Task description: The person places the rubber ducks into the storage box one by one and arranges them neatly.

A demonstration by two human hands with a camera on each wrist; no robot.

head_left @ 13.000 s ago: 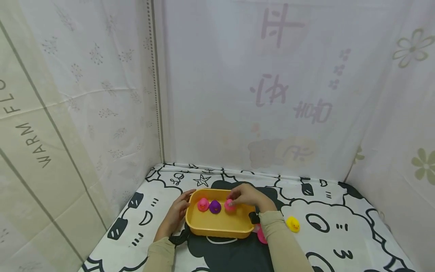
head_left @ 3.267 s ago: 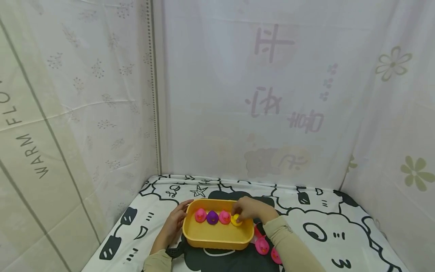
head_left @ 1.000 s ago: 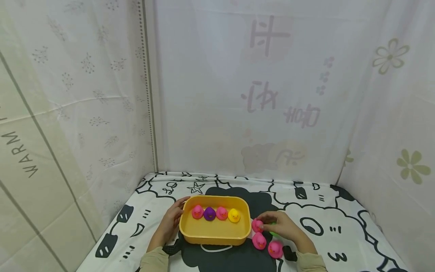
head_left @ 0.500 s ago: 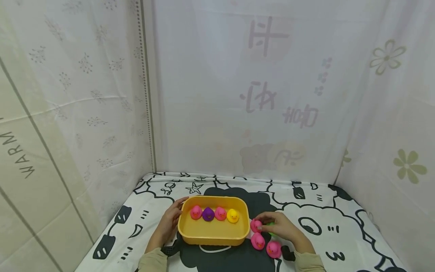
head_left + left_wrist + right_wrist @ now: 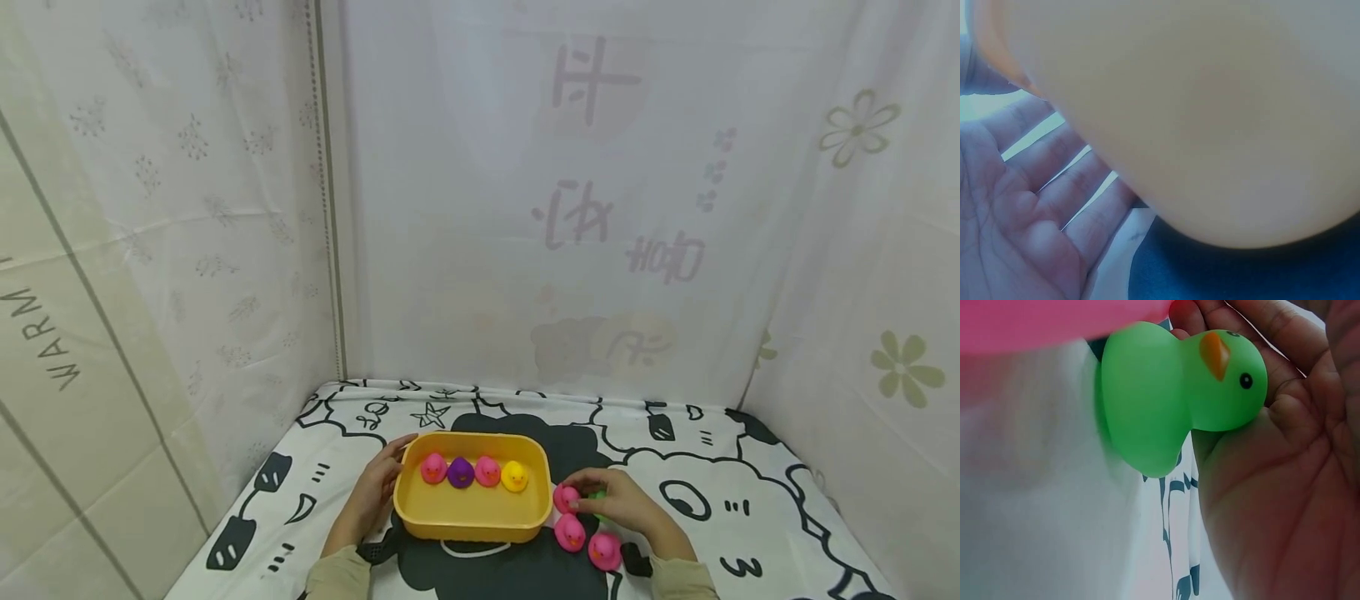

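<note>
a: where are the ducks?

b: four sit in the yellow tray [image 5: 472, 507], in one row closer to its far edge than its near one: a first pink duck [image 5: 433, 468], a purple duck [image 5: 461, 472], a second pink duck [image 5: 487, 472] and a yellow duck [image 5: 515, 477], left to right.

a: why a row?

b: my guess is that side by side, none hides another.

a: and the left hand [image 5: 372, 488]?

b: on the tray's left edge, up towards the far left corner. its fingers lie fairly straight against the outer wall, thumb by the rim; that seems more a brace than a squeeze, likely to steady the tray.

a: the right hand [image 5: 624, 503]?

b: just past the tray's right edge, thumb and fingertips in a narrow pinch on a third pink duck [image 5: 564, 499]. whether that duck is off the cloth [image 5: 783, 533], i can't tell.

a: what's under the palm?

b: a green duck [image 5: 1147, 394], its head right by the palm. it looks like a neighbour caught beneath the reach, not something gripped.

a: any more?

b: a fourth pink duck [image 5: 570, 533] and a fifth pink duck [image 5: 605, 552], off the tray's near right corner, perhaps left there to be within easy reach.
</note>
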